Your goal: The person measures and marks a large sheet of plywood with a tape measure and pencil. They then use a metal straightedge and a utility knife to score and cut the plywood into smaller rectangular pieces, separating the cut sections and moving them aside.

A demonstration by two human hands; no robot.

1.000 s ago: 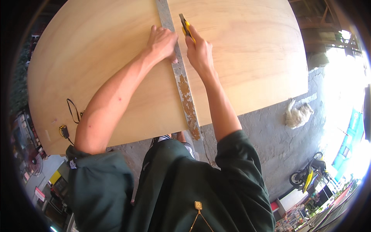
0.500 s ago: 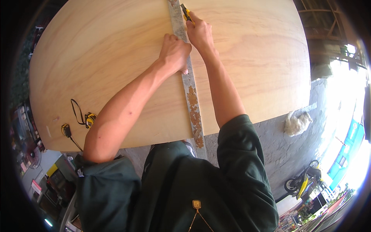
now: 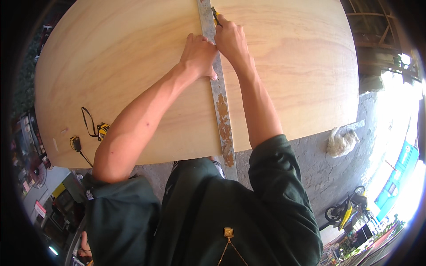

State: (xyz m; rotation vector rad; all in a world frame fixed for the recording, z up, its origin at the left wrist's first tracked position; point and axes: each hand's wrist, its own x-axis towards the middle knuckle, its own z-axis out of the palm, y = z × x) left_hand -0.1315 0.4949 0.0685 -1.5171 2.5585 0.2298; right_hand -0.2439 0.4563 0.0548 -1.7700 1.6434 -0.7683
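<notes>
A long metal straightedge (image 3: 223, 117), its surface worn with brownish patches, lies across a wide plywood sheet (image 3: 293, 71) and sticks out past the near edge. My left hand (image 3: 200, 54) is pressed down on it, fingers bent over the bar and thumb at its side. Just beyond, on the right side of the bar, my right hand (image 3: 231, 39) is closed around a yellow and black utility knife (image 3: 215, 17). The knife lies along the bar's right edge; its blade tip is too small to make out against the wood.
Two yellow and black tape measures, one (image 3: 103, 131) beside my left forearm and another (image 3: 75, 143) near the corner, rest on the sheet. A pale fibre bundle (image 3: 342, 142) lies on the grey floor. A motorcycle (image 3: 348, 208) stands at right; part of a person (image 3: 84, 244) shows at lower left.
My right hand has drawn the knife slightly toward me along the straightedge, closer to my left hand. My left hand stays on the bar. The whole view has shifted a little.
</notes>
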